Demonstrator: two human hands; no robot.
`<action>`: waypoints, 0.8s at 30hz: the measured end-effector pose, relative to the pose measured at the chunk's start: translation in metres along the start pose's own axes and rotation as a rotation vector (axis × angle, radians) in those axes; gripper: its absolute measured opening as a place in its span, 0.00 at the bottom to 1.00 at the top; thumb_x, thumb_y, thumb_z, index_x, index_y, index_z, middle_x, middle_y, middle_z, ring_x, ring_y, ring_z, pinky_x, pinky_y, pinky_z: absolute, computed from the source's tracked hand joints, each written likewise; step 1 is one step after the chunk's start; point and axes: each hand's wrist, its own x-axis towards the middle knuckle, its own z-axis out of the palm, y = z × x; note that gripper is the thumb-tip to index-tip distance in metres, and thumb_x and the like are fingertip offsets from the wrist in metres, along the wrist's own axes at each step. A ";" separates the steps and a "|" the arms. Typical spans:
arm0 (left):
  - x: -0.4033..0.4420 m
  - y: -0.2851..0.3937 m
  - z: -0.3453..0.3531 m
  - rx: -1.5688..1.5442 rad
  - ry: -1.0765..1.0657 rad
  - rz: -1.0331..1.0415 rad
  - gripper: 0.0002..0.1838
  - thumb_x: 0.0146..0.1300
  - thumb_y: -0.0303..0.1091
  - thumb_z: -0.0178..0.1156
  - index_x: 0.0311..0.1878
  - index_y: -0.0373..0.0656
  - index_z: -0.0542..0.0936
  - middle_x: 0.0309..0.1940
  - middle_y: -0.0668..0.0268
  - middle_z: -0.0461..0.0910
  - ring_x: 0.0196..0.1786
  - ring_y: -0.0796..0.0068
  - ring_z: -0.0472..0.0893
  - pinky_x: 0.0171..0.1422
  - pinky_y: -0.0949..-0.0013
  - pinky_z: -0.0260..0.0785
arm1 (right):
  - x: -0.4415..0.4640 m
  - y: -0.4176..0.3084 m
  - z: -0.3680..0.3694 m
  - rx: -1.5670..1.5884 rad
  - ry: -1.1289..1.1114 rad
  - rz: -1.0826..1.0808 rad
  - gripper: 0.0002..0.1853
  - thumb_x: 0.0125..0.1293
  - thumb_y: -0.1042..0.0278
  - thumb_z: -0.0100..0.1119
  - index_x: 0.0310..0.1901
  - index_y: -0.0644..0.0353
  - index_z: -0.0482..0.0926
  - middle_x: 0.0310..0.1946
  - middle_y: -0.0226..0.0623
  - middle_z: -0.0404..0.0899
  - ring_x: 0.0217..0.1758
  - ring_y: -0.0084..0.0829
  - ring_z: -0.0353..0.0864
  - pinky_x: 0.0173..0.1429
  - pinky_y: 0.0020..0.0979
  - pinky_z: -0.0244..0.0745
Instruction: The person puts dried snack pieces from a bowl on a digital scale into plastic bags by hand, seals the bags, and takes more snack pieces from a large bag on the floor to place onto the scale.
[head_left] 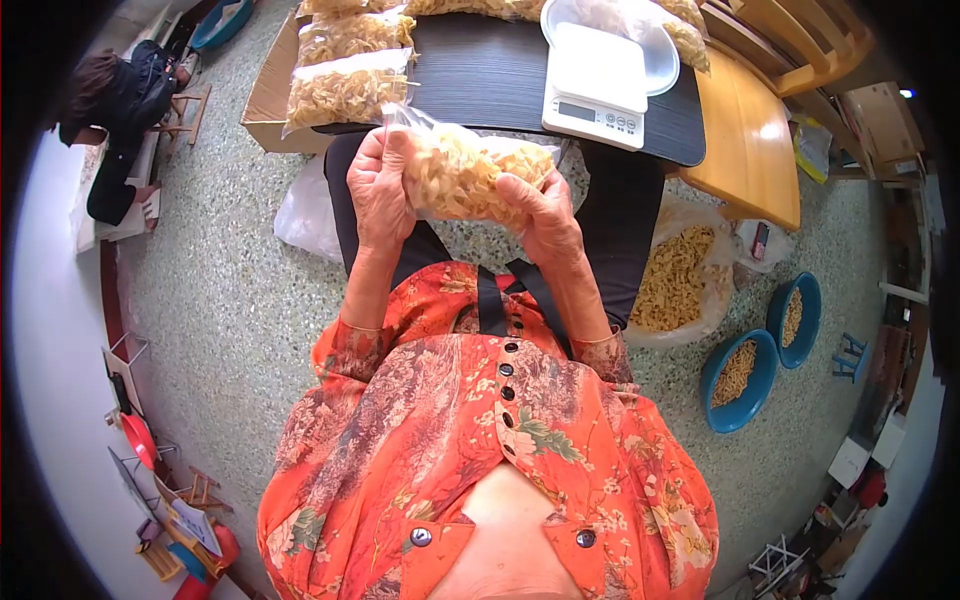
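Bag (465, 175): spanned left grip (380, 190) to right grip (552, 215), near the bench (470, 75).
Hold: each grip clasped one end, the right reaching across the front.

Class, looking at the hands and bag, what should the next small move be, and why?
Probably the left hand should press along the loose end of the filled bag, to check it is closed: that hand grips there, clear plastic juts past the pale pieces, and the right hand supports the other end. Whether it is sealed, I cannot tell.
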 end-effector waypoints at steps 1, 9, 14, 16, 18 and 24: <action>-0.001 0.001 0.004 -0.028 -0.003 0.016 0.10 0.73 0.36 0.63 0.46 0.37 0.81 0.36 0.69 0.84 0.35 0.84 0.81 0.41 0.77 0.77 | 0.001 0.000 0.001 -0.001 -0.005 0.001 0.30 0.59 0.67 0.78 0.60 0.66 0.74 0.52 0.38 0.83 0.53 0.28 0.84 0.60 0.33 0.80; -0.002 -0.001 0.002 0.204 0.057 0.072 0.13 0.74 0.36 0.62 0.44 0.33 0.84 0.35 0.68 0.86 0.34 0.83 0.82 0.42 0.76 0.78 | 0.001 0.008 0.003 -0.027 0.060 -0.053 0.23 0.62 0.71 0.75 0.56 0.67 0.77 0.47 0.37 0.86 0.47 0.27 0.86 0.53 0.32 0.84; -0.002 -0.005 0.004 0.204 0.088 0.068 0.13 0.76 0.36 0.60 0.44 0.33 0.84 0.34 0.72 0.84 0.35 0.87 0.78 0.40 0.78 0.73 | 0.001 0.003 0.006 -0.064 0.045 -0.091 0.21 0.64 0.72 0.74 0.55 0.67 0.77 0.47 0.37 0.86 0.46 0.25 0.86 0.52 0.29 0.84; -0.008 -0.002 0.004 0.389 0.071 0.166 0.13 0.77 0.37 0.60 0.44 0.34 0.84 0.34 0.73 0.83 0.36 0.88 0.77 0.42 0.79 0.72 | -0.001 -0.001 0.005 -0.103 0.036 -0.123 0.20 0.64 0.72 0.73 0.55 0.67 0.77 0.47 0.36 0.86 0.45 0.25 0.86 0.51 0.28 0.83; -0.011 0.001 0.005 0.448 0.056 0.196 0.13 0.77 0.37 0.60 0.43 0.35 0.84 0.34 0.75 0.82 0.37 0.89 0.75 0.43 0.79 0.71 | -0.003 0.000 -0.001 -0.222 0.037 -0.060 0.24 0.63 0.70 0.75 0.57 0.66 0.76 0.48 0.37 0.85 0.47 0.24 0.85 0.52 0.29 0.83; 0.004 0.009 -0.006 0.331 0.026 0.065 0.13 0.74 0.37 0.62 0.50 0.35 0.80 0.40 0.71 0.83 0.43 0.86 0.79 0.49 0.78 0.74 | 0.001 -0.013 0.006 -0.058 -0.008 -0.037 0.30 0.61 0.73 0.73 0.63 0.65 0.70 0.54 0.38 0.82 0.57 0.30 0.83 0.59 0.34 0.81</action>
